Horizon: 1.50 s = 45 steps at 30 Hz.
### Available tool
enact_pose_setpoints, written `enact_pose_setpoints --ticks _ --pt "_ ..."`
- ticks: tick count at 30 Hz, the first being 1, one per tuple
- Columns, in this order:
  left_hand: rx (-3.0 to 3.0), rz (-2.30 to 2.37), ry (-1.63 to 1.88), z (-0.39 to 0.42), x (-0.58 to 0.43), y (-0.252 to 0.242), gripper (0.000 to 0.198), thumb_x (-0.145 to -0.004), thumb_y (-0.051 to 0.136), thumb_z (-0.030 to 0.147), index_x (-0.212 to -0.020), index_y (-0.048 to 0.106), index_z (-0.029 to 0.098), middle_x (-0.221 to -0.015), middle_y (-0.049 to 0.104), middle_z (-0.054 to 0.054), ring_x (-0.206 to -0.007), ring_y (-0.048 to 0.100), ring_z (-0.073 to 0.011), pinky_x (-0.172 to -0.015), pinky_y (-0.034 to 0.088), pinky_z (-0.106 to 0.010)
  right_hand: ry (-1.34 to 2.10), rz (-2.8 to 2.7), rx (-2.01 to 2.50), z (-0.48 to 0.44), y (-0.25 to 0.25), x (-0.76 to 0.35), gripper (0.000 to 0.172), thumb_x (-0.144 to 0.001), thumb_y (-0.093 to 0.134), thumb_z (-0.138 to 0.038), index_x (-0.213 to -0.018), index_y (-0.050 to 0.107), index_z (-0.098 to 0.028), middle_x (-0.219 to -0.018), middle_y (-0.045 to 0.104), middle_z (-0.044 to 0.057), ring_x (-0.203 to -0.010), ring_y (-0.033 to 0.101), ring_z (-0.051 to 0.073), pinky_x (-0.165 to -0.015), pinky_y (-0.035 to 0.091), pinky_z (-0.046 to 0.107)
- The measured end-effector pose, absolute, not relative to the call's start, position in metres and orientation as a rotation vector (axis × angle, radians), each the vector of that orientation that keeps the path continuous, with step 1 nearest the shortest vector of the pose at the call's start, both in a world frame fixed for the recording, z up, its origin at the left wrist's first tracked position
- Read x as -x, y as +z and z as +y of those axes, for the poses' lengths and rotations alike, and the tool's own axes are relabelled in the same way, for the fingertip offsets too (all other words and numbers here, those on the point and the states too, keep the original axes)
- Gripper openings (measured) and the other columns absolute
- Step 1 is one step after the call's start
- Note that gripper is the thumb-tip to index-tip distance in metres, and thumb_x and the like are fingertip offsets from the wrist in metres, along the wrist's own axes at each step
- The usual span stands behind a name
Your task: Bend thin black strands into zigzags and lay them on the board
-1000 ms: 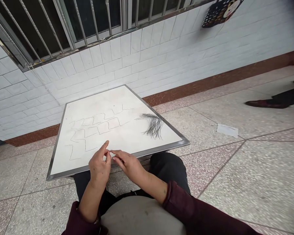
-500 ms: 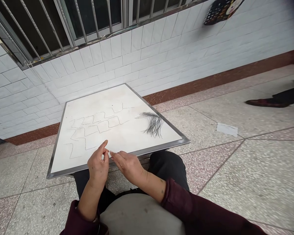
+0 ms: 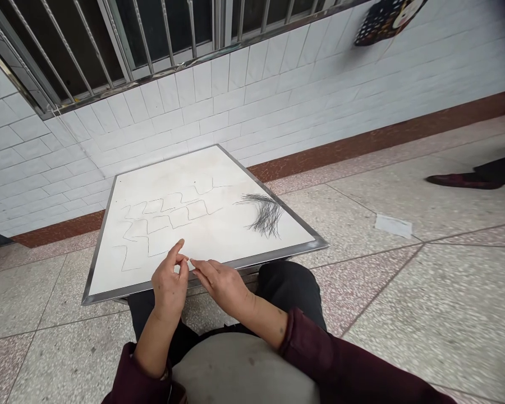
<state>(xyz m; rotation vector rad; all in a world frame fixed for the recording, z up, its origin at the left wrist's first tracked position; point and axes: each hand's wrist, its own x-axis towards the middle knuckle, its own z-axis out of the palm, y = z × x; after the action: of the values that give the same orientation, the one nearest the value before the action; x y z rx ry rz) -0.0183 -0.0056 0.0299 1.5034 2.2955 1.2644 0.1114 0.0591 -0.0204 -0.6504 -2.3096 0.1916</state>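
Observation:
My left hand [image 3: 171, 282] and my right hand [image 3: 223, 283] meet at the near edge of the white table [image 3: 219, 241]. Thumb and fingers are pinched together on both, with the fingertips almost touching. Whatever sits between them is too small to make out. Beyond my left hand, thin dark strands [image 3: 168, 216] with step-like bends lie in rows across the tabletop. To the right is a loose, tangled heap of short, straighter black strands [image 3: 266, 216].
The grey-rimmed table stands against a white tiled wall [image 3: 160, 123] under a barred window [image 3: 151, 39]. A dark patterned bag [image 3: 382, 22] hangs at upper right. A white paper [image 3: 393, 225] lies on the floor, near another person's shoe [image 3: 465, 180].
Both hands keep nearly the same pinched pose at the table edge. The whole view has shifted slightly; the strands on the table look unchanged.

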Motion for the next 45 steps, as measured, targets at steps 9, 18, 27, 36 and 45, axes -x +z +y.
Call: enact_pose_setpoints --ticks 9,18,27,36,45 --pt "-1.497 2.286 1.322 -0.009 0.023 0.030 0.043 -0.086 0.053 0.021 -0.129 0.058 0.030 -0.088 0.071 0.003 -0.081 0.066 -0.0155 -0.073 0.047 -0.026 0.501 -2.246 0.636 0.060 -0.028 -0.109 0.022 -0.094 0.052 -0.020 -0.115 0.061 -0.018 -0.093 0.072 0.008 -0.082 0.070 0.021 -0.074 0.058 0.032" --pt "-1.518 2.345 1.319 -0.009 0.026 0.029 0.042 -0.086 0.053 0.021 -0.127 0.059 0.028 -0.089 0.072 0.002 -0.078 0.064 -0.0157 -0.072 0.045 -0.027 0.643 -2.245 0.645 0.059 -0.030 -0.111 0.025 -0.095 0.050 -0.023 -0.116 0.063 -0.018 -0.093 0.072 0.010 -0.084 0.069 0.023 -0.076 0.056 0.035" --pt "-1.423 2.405 1.285 -0.007 0.038 0.037 0.041 -0.086 0.053 0.020 -0.124 0.060 0.030 -0.090 0.072 0.004 -0.078 0.064 -0.0152 -0.072 0.045 -0.027 1.416 -2.012 0.712 0.056 -0.016 -0.111 0.020 -0.091 0.050 -0.033 -0.097 0.065 -0.020 -0.074 0.070 0.002 -0.057 0.062 0.013 -0.055 0.049 0.024" --pt "-1.558 2.422 1.204 0.005 0.041 0.029 0.039 -0.086 0.052 0.017 -0.123 0.061 0.027 -0.086 0.071 0.003 -0.076 0.064 -0.0144 -0.070 0.045 -0.026 1.503 -1.992 0.745 0.054 -0.018 -0.110 0.019 -0.090 0.051 -0.035 -0.089 0.062 -0.020 -0.070 0.068 0.000 -0.055 0.058 0.011 -0.055 0.045 0.023" --pt "-1.514 2.284 1.636 -0.003 0.068 0.046 0.043 -0.088 0.057 0.030 -0.132 0.055 0.029 -0.109 0.070 -0.004 -0.111 0.058 -0.0214 -0.093 0.045 -0.035 1.654 -1.646 0.849 0.065 -0.016 -0.114 0.031 -0.085 0.055 -0.048 -0.092 0.061 -0.018 -0.062 0.062 0.000 -0.049 0.047 0.010 -0.045 0.036 0.021"
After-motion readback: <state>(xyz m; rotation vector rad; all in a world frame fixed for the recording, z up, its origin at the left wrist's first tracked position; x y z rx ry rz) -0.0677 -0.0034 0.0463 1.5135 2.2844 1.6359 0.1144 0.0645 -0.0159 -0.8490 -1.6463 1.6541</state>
